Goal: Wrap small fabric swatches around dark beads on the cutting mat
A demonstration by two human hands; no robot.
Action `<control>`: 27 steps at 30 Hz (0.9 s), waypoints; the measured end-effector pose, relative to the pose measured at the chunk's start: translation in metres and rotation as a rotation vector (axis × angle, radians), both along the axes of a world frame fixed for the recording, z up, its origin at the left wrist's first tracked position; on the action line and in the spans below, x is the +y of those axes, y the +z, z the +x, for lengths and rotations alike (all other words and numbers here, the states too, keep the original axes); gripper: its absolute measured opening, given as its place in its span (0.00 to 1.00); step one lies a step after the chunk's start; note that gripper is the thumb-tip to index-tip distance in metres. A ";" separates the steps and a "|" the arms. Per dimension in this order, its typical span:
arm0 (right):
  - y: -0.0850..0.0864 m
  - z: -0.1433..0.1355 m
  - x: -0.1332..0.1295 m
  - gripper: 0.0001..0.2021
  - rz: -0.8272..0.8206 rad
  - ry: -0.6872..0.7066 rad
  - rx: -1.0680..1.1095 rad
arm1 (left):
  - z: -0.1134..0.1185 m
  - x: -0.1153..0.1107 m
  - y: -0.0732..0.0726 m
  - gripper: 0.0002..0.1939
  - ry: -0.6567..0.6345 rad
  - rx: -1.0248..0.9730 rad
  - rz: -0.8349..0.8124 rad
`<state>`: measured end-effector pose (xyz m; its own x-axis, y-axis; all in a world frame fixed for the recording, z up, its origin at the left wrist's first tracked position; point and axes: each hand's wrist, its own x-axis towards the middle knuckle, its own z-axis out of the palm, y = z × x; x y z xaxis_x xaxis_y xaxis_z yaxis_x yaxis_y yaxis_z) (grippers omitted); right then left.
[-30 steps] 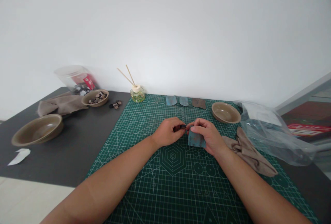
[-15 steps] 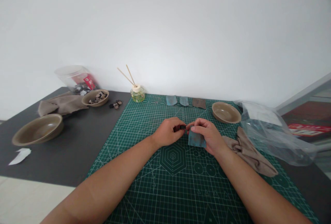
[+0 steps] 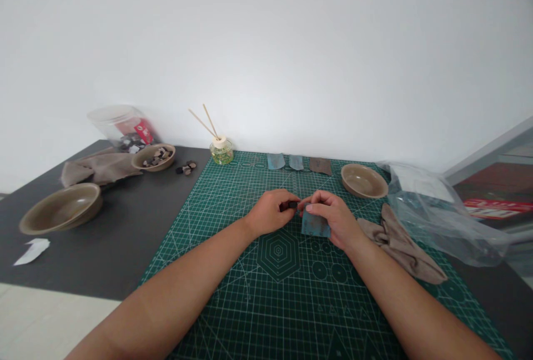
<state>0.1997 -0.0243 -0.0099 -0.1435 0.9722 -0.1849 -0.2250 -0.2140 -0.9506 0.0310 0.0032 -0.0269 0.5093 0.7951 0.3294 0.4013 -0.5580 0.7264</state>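
Observation:
Over the green cutting mat point(image 3: 233, 304), my left hand point(image 3: 272, 211) pinches a small dark piece point(image 3: 293, 204), mostly hidden by the fingers. Just to its right, my right hand point(image 3: 333, 216) grips a worn blue square that looks like sandpaper point(image 3: 315, 224), its lower part hanging below the thumb. The fingertips of both hands nearly meet at the dark piece. Similar small dark and tan chunks point(image 3: 186, 168) lie in a little heap at the left, and more fill a small brown bowl point(image 3: 138, 163).
Two blue sheets point(image 3: 275, 161) and a brown one point(image 3: 320, 166) lie along the wall. A brown bowl point(image 3: 364, 181), cloth point(image 3: 410, 254) and plastic bag point(image 3: 447, 221) are rightward. Leftward are a reed diffuser point(image 3: 221, 152), a jar point(image 3: 119, 121), another bowl point(image 3: 62, 210) and white paper scrap point(image 3: 34, 251).
The blue square and right fingertips have shifted very slightly left against the dark piece. Everything else stays put.

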 end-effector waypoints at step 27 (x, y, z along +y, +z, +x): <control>-0.003 0.000 0.001 0.09 0.053 -0.002 -0.145 | 0.001 -0.003 0.002 0.05 0.075 -0.064 -0.092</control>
<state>0.1995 -0.0231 -0.0131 -0.1167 0.9815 -0.1521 -0.0850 -0.1625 -0.9830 0.0322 0.0000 -0.0247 0.4270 0.8586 0.2836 0.3906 -0.4581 0.7985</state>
